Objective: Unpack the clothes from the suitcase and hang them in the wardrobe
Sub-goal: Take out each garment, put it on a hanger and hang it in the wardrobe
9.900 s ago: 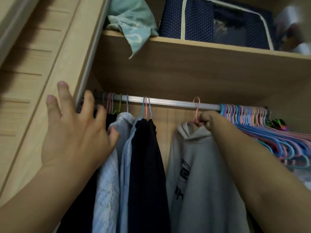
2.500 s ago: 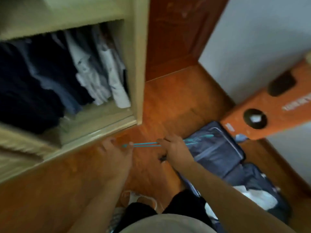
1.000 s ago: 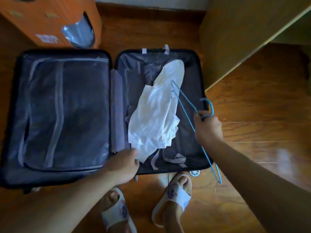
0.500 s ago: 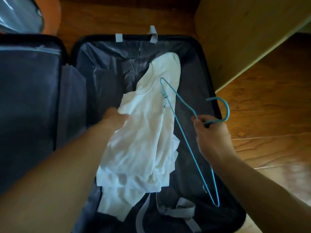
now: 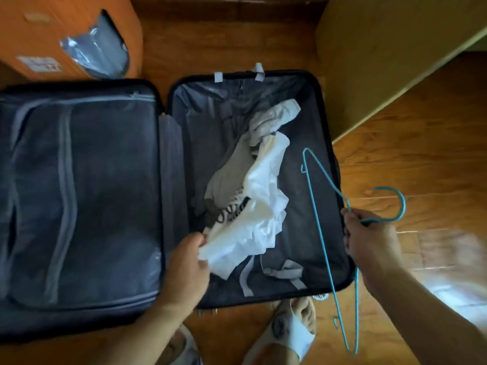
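Note:
A dark suitcase (image 5: 322, 122) lies open flat on the wooden floor. In its right half lies a crumpled white garment (image 5: 259, 206) with black print, over a grey garment (image 5: 229, 169). My left hand (image 5: 188, 262) pinches the white garment's lower edge at the suitcase's middle hinge. My right hand (image 5: 369, 238) grips a blue wire hanger (image 5: 320, 230) by its neck, over the suitcase's right rim; the hook points right. The left half is a zipped mesh divider (image 5: 79, 193).
An orange box (image 5: 68, 25) with a plastic window stands behind the suitcase's left half. The light wooden wardrobe side (image 5: 382, 56) rises at the upper right. My feet in pale slippers (image 5: 292, 333) stand at the suitcase's near edge. Grey straps (image 5: 284, 272) lie loose inside.
My left hand has pulled the white garment toward the near left, bunching it and uncovering a grey garment beneath. The hanger in my right hand has moved right, off the clothes. The view has pulled back.

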